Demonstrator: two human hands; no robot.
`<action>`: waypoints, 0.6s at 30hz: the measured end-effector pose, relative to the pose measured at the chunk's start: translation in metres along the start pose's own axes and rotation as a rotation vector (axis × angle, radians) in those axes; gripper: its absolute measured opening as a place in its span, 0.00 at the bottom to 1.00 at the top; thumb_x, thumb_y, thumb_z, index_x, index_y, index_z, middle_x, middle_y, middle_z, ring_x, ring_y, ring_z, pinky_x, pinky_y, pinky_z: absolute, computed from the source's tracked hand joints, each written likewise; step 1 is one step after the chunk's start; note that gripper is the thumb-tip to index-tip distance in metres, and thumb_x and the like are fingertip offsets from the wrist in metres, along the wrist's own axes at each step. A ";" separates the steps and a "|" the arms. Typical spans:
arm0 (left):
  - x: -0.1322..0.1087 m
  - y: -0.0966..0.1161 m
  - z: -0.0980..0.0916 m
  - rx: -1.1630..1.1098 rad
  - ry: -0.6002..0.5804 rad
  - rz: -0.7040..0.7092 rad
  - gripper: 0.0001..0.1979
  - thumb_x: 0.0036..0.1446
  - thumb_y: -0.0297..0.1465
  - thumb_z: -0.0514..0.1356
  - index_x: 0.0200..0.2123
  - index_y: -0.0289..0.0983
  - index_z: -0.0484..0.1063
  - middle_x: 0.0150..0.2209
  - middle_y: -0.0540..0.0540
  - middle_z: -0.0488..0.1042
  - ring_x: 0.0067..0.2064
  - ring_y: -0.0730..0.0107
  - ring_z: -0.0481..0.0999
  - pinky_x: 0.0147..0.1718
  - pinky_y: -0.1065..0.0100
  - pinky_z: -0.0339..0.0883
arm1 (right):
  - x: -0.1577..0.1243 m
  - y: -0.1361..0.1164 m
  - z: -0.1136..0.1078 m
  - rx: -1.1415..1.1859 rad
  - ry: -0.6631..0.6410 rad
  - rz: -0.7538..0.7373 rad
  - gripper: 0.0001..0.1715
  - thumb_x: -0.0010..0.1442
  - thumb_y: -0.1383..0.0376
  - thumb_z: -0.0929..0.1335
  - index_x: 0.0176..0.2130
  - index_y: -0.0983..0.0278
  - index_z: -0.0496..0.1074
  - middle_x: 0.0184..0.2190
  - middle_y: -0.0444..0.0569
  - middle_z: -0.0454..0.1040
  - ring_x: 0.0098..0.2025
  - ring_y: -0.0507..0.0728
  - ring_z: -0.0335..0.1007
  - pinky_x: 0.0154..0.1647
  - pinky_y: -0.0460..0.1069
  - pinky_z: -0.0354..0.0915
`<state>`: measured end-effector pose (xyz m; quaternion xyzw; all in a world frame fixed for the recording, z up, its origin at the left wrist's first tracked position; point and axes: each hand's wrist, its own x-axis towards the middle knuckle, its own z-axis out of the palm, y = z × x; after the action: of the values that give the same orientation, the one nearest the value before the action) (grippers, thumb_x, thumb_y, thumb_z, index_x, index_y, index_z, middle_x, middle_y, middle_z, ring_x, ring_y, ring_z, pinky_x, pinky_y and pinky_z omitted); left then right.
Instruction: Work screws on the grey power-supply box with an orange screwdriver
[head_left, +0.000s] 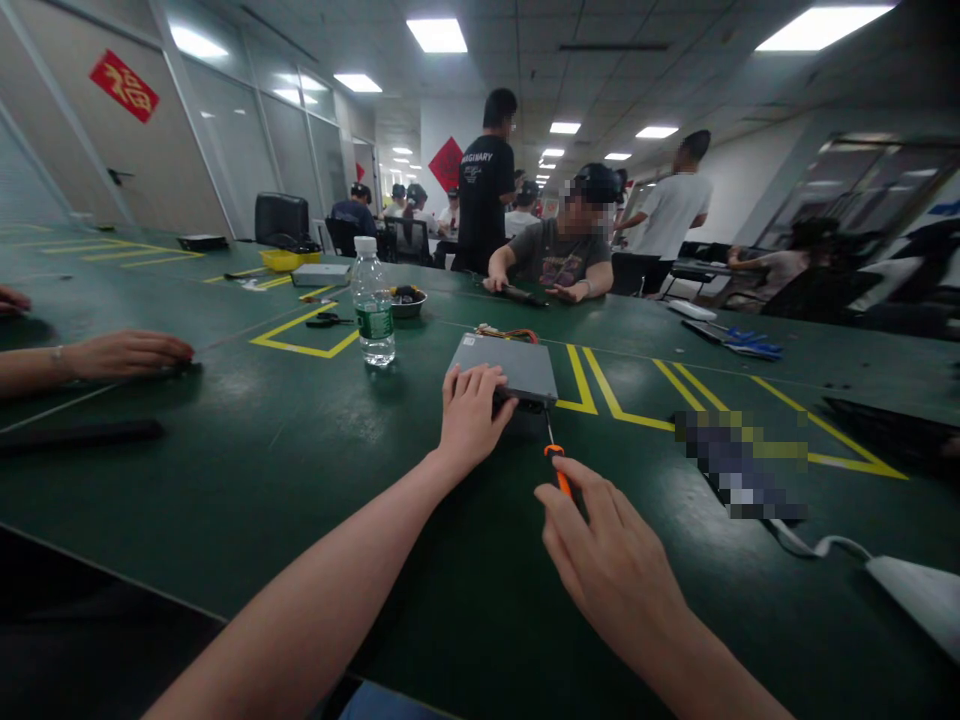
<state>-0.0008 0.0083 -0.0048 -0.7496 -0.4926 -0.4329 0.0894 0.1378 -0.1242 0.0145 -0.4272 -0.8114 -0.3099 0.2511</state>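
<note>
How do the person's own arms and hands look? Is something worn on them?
The left hand and right hand are ungloved; no ring, watch or bracelet shows. The left forearm and right forearm are bare, with no sleeve in view.

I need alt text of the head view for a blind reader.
A person's left hand rests on a flat grey metal box; the right hand points an orange-and-black screwdriver at its near right corner. A clear plastic bottle stands to the left on the green table.
</note>
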 end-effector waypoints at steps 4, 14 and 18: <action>-0.001 0.000 -0.001 -0.007 -0.003 0.008 0.11 0.55 0.35 0.55 0.42 0.42 0.63 0.50 0.50 0.69 0.55 0.65 0.62 0.59 0.57 0.42 | -0.002 0.008 -0.004 -0.158 0.038 0.012 0.13 0.56 0.72 0.63 0.42 0.66 0.69 0.38 0.56 0.70 0.32 0.54 0.65 0.32 0.48 0.61; -0.001 0.000 -0.002 -0.010 -0.014 0.019 0.13 0.51 0.31 0.56 0.42 0.41 0.62 0.50 0.50 0.68 0.55 0.64 0.61 0.60 0.57 0.40 | 0.003 -0.001 -0.003 -0.134 0.014 0.012 0.13 0.56 0.73 0.60 0.40 0.66 0.68 0.46 0.62 0.67 0.43 0.61 0.67 0.39 0.53 0.64; -0.001 0.000 -0.003 -0.013 -0.024 0.022 0.13 0.51 0.30 0.55 0.42 0.41 0.62 0.50 0.49 0.68 0.55 0.64 0.61 0.60 0.56 0.40 | 0.000 0.004 -0.002 -0.176 0.028 0.011 0.15 0.58 0.74 0.60 0.44 0.63 0.67 0.44 0.58 0.70 0.35 0.55 0.70 0.33 0.47 0.64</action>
<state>-0.0022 0.0061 -0.0037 -0.7606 -0.4827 -0.4261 0.0832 0.1419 -0.1236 0.0168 -0.4478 -0.7750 -0.3846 0.2257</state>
